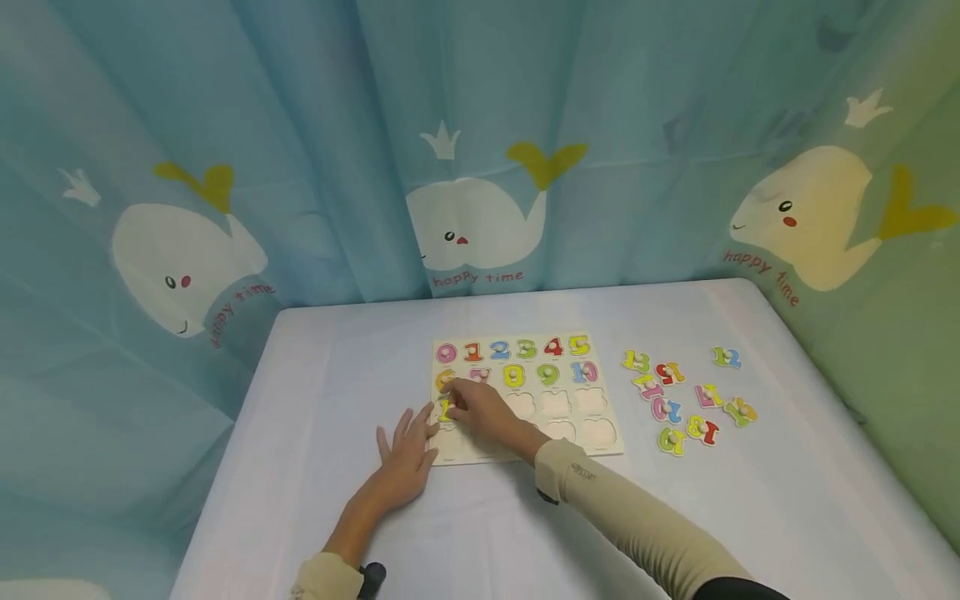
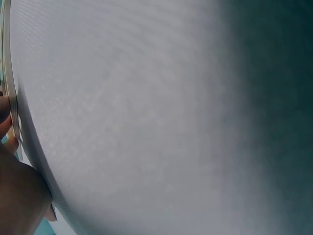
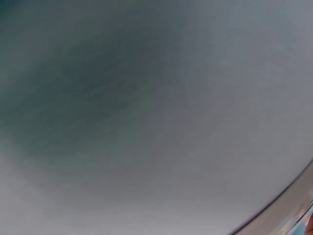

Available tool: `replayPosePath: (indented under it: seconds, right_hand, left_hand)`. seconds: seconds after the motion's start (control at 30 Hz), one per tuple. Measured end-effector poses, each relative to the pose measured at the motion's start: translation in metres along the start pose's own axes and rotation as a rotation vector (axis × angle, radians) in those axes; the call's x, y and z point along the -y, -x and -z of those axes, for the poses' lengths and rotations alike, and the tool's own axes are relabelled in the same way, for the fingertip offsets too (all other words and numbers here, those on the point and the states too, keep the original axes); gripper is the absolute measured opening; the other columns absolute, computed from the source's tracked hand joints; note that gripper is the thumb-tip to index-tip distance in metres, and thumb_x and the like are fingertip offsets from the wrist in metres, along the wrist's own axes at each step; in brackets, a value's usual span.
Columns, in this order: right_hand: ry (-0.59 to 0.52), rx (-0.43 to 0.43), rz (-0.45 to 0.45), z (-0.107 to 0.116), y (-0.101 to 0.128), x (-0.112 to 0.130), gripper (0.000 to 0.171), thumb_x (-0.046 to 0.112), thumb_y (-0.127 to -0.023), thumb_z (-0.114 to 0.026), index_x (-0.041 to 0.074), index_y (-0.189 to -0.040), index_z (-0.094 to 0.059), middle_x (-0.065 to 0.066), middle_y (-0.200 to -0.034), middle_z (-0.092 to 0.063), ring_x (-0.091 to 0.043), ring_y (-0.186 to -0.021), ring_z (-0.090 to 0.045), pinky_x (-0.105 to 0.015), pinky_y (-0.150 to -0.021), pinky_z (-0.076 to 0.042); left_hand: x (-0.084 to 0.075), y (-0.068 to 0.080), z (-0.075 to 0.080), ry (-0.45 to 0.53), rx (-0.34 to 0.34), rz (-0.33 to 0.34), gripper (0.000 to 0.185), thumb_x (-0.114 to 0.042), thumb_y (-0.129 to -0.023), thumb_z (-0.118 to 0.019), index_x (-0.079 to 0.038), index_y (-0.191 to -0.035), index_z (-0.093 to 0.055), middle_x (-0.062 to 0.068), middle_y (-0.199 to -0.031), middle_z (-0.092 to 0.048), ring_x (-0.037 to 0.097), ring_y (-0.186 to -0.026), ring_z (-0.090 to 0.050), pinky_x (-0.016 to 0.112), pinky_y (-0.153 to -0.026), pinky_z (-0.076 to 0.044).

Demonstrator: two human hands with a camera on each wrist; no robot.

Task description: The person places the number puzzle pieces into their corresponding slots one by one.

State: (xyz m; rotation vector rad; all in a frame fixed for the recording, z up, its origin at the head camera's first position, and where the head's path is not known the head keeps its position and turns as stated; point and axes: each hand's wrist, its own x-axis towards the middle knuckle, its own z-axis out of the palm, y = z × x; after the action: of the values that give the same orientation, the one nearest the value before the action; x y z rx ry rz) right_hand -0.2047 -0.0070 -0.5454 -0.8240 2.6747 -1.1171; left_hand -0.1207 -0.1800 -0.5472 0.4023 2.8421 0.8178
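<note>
A wooden number puzzle board (image 1: 467,457) lies flat on the white table, its top two rows filled with coloured numbers from 0 to 10. My right hand (image 1: 486,412) reaches over the lower part and pinches a yellow number piece (image 1: 444,410) at the first slot of the third row. The hand covers part of that piece and neighbouring slots. With fingers spread, my left hand (image 1: 407,457) rests against the board's left edge. In the left wrist view, the left hand (image 2: 22,193) shows beside the board's side. A corner of the board (image 3: 276,215) appears in the right wrist view.
Loose number pieces lie scattered right of the board, among them a green 13 (image 1: 637,361), a red 15 (image 1: 670,372) and a blue 12 (image 1: 726,357). Behind the table hangs a blue curtain (image 1: 330,208) printed with whales.
</note>
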Motion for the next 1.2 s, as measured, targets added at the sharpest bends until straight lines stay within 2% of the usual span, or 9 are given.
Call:
replayPosePath:
  seconds: [0.07,0.27,0.47,0.6,0.77,0.93,1.07,1.2]
  right_hand:
    - [0.035,0.008,0.007,0.002,-0.001,0.001,0.030,0.009,-0.086,-0.068,0.008,-0.115,-0.058,0.006,-0.083,-0.054,-0.008,-0.075,-0.050,-0.021,-0.071,-0.044]
    - [0.037,0.027,-0.010,0.004,-0.003,0.005,0.028,0.009,-0.087,-0.067,0.008,-0.114,-0.057,0.005,-0.086,-0.055,-0.009,-0.078,-0.050,-0.021,-0.072,-0.044]
    - [0.035,0.026,-0.060,0.001,-0.001,0.006,0.029,0.007,-0.088,-0.065,0.008,-0.116,-0.057,0.006,-0.085,-0.053,-0.009,-0.077,-0.049,-0.021,-0.071,-0.043]
    - [0.045,0.050,-0.064,-0.003,0.000,0.010,0.032,0.007,-0.089,-0.063,0.008,-0.121,-0.056,0.006,-0.087,-0.052,-0.008,-0.079,-0.049,-0.020,-0.072,-0.043]
    - [-0.052,0.094,-0.098,0.002,0.001,0.004,0.042,0.014,-0.089,-0.066,0.011,-0.128,-0.052,0.009,-0.090,-0.054,-0.006,-0.082,-0.050,-0.019,-0.076,-0.043]
    - [-0.154,0.019,-0.127,0.020,0.008,-0.014,0.038,0.015,-0.088,-0.067,0.009,-0.124,-0.056,0.008,-0.093,-0.059,-0.007,-0.086,-0.057,-0.023,-0.080,-0.046]
    - [-0.153,-0.062,-0.138,0.036,0.017,-0.032,0.030,0.015,-0.089,-0.065,0.008,-0.118,-0.059,0.006,-0.090,-0.061,-0.008,-0.084,-0.060,-0.024,-0.076,-0.049]
    - [-0.149,-0.125,-0.181,0.058,0.028,-0.051,0.027,0.015,-0.090,-0.064,0.007,-0.116,-0.061,0.004,-0.086,-0.061,-0.011,-0.081,-0.061,-0.027,-0.074,-0.050]
  left_hand:
    - [-0.003,-0.002,0.001,0.003,0.004,-0.008,0.058,-0.016,-0.096,-0.049,-0.004,-0.146,-0.023,0.009,-0.142,-0.041,0.037,-0.139,-0.007,0.067,-0.098,0.012]
    - [-0.008,-0.004,0.005,-0.012,0.001,-0.037,0.048,-0.014,-0.096,-0.049,-0.002,-0.140,-0.035,0.010,-0.152,-0.025,0.039,-0.139,-0.008,0.068,-0.098,0.011]
    - [-0.007,-0.003,0.001,-0.008,-0.011,-0.049,0.057,-0.014,-0.095,-0.049,-0.002,-0.145,-0.025,0.009,-0.143,-0.041,0.039,-0.139,-0.009,0.068,-0.098,0.011]
    - [-0.005,0.001,-0.001,-0.007,-0.025,-0.032,0.056,-0.014,-0.094,-0.050,-0.003,-0.144,-0.027,0.010,-0.146,-0.036,0.039,-0.138,-0.010,0.069,-0.097,0.011]
    - [-0.002,0.003,-0.003,-0.016,-0.031,-0.033,0.056,-0.015,-0.094,-0.049,-0.003,-0.144,-0.026,0.012,-0.148,-0.030,0.041,-0.137,-0.011,0.069,-0.097,0.011]
    - [-0.003,0.003,-0.003,-0.015,-0.016,-0.023,0.050,-0.016,-0.095,-0.050,-0.005,-0.141,-0.034,0.011,-0.153,-0.021,0.040,-0.138,-0.008,0.068,-0.097,0.012]
    - [-0.003,0.003,-0.002,-0.030,-0.008,-0.005,0.051,-0.017,-0.095,-0.050,-0.005,-0.142,-0.035,0.011,-0.154,-0.019,0.038,-0.139,-0.007,0.068,-0.098,0.012]
    - [-0.003,0.005,0.000,-0.030,-0.004,-0.026,0.050,-0.018,-0.096,-0.048,-0.003,-0.142,-0.036,0.012,-0.154,-0.019,0.039,-0.138,-0.006,0.068,-0.097,0.012]
